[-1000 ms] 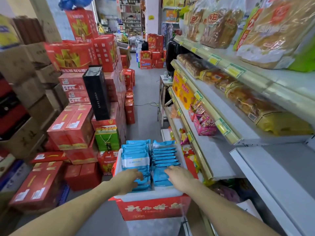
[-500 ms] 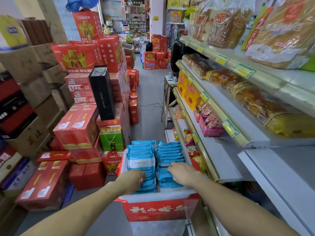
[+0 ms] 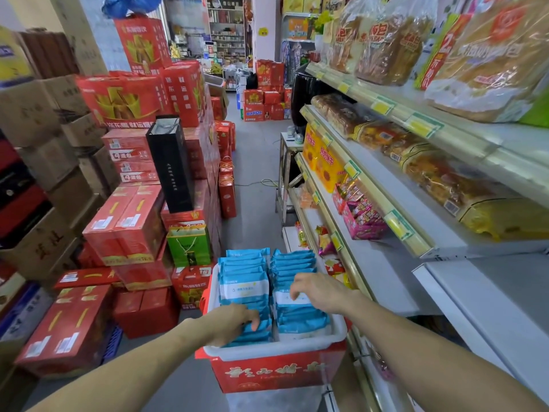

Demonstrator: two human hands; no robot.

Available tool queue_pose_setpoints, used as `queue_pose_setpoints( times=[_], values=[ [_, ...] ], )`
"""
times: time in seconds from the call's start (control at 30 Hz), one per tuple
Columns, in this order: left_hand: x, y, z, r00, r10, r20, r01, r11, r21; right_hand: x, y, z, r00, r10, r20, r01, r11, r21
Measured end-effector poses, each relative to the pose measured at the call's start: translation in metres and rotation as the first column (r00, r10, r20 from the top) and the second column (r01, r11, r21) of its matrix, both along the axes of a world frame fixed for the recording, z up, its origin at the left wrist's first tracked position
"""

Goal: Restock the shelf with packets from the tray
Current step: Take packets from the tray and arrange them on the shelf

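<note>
Tipping a packet (image 3: 286,300) up, the right hand (image 3: 320,292) has risen.

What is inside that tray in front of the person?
Two rows of blue packets, standing on edge, fill the tray. The left hand and right hand cover some; the tray's floor is hidden.

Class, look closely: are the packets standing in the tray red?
No, the packets in the tray are blue with white labels.

small grocery shop, price-tagged shelves (image 3: 395,179) of bread, stacked red gift cartons (image 3: 124,224)
</note>
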State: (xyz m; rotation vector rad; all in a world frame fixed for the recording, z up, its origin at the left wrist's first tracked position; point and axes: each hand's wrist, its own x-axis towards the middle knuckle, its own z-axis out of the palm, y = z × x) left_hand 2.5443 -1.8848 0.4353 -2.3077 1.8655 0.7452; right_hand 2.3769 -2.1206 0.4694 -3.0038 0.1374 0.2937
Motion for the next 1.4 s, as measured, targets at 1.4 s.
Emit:
queue_pose_setpoints(
  times=[1.4],
  values=[
    [0.044,-0.040,0.118,0.996,-0.052,0.078,0.059,0.994,-0.092,-0.004,-0.021,0.131,0.997,-0.079,-0.001,0.079,0.995,0.056]
  ],
)
